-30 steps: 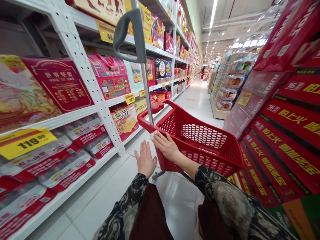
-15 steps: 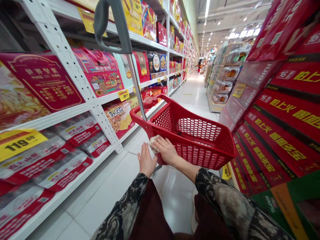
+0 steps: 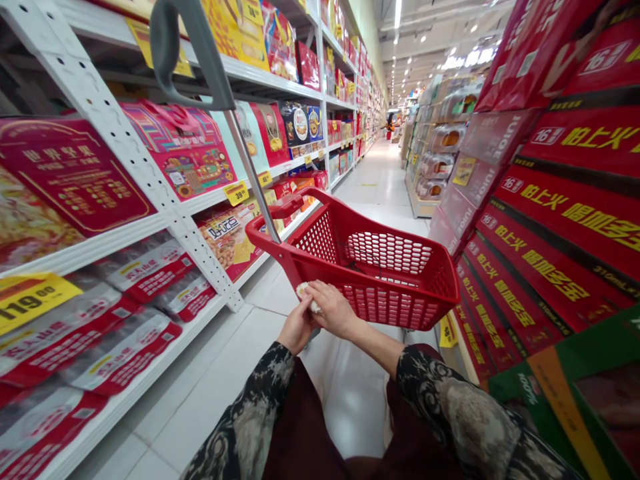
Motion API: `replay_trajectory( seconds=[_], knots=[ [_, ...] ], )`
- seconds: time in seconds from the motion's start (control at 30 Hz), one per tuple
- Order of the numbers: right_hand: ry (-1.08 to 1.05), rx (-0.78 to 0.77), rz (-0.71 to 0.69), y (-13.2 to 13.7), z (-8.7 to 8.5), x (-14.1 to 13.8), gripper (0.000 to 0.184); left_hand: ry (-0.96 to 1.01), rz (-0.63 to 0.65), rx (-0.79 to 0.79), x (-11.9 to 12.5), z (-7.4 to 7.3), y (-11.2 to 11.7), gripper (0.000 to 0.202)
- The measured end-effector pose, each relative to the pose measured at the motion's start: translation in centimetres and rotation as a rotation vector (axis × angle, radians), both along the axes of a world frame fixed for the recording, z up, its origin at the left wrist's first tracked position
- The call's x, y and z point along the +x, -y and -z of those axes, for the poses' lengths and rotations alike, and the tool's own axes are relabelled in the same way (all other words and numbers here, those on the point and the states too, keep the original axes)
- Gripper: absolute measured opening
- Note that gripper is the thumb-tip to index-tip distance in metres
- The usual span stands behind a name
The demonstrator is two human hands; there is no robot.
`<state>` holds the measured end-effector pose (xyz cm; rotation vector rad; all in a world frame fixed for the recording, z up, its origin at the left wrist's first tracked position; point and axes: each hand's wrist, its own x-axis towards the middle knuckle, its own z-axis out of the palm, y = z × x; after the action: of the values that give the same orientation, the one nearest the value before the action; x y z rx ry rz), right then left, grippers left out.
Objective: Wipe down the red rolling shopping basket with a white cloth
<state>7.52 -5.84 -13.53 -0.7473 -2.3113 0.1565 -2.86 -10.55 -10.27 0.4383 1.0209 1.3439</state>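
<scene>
Crumpled white tissue (image 3: 303, 291): pinched between your hands at the near corner of the red plastic shopping basket (image 3: 385, 308).
Right hand (image 3: 333, 308): fingers curled narrowly over it.
Left hand (image 3: 296, 327): fingers pressed against it from below.
Risk: a loosened pinch could drop it onto the floor tile (image 3: 343, 400).

white metal shelving (image 3: 170, 220) lines a tiled floor (image 3: 200, 373) under ceiling lights (image 3: 397, 13)
</scene>
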Motion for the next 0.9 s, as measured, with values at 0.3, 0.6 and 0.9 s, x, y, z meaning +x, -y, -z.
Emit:
replay_trajectory(
  seconds=[0.3, 0.6, 0.9],
  knots=[
    [0.02, 0.432, 0.181, -3.3, -2.7, 2.5, 0.039, -1.075, -0.107, 0.155, -1.4, 4.2, -1.3, 0.044],
    [0.354, 0.438, 0.047, -3.2, 2.5, 1.9, 0.034, -1.798, 0.042, 0.169, 0.1, 4.8, 0.3, 0.066],
    [0.093, 0.519, 0.136, -3.4, -2.7, 1.7, 0.038, -1.861, 0.034, 0.105, 0.1, 5.4, 0.6, 0.074]
  ],
)
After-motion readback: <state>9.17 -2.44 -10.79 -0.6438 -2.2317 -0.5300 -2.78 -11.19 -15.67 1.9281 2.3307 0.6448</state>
